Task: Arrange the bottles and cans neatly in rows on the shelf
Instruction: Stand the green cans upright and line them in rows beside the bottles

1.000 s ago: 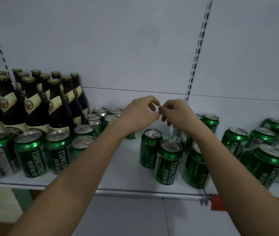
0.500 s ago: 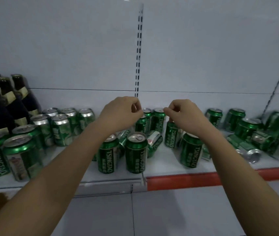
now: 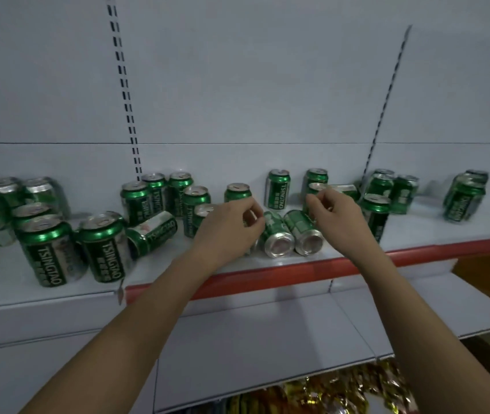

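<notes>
Left hand (image 3: 231, 225) and right hand (image 3: 339, 218) hover over the middle of the shelf (image 3: 267, 265), fingers curled with tips drawn toward the thumbs; neither grip grasps a can, though whether any fingertip brushes one I cannot tell. 2 toppled cans (image 3: 293, 233) lie on their sides between the 2 grips, just below them, bases facing the red shelf edge; a third tipped can (image 3: 152, 231) lies well to the left of the left grip.

Judgement: step in hand is righting the fallen pair. Best done 1 can per hand; wrap the fingers round the body, not the rim; tip each upright, then slide it back in line with the standing cans (image 3: 278, 189) just beyond the grips. Keep wrists high; the upright can (image 3: 375, 216) close beside the right grip could be knocked over.

Shelf contents: green cans only in this view, loosely scattered, some upright, some down; no bottles visible. Lower shelf holds gold-wrapped packets (image 3: 342, 389), partly hidden.
</notes>
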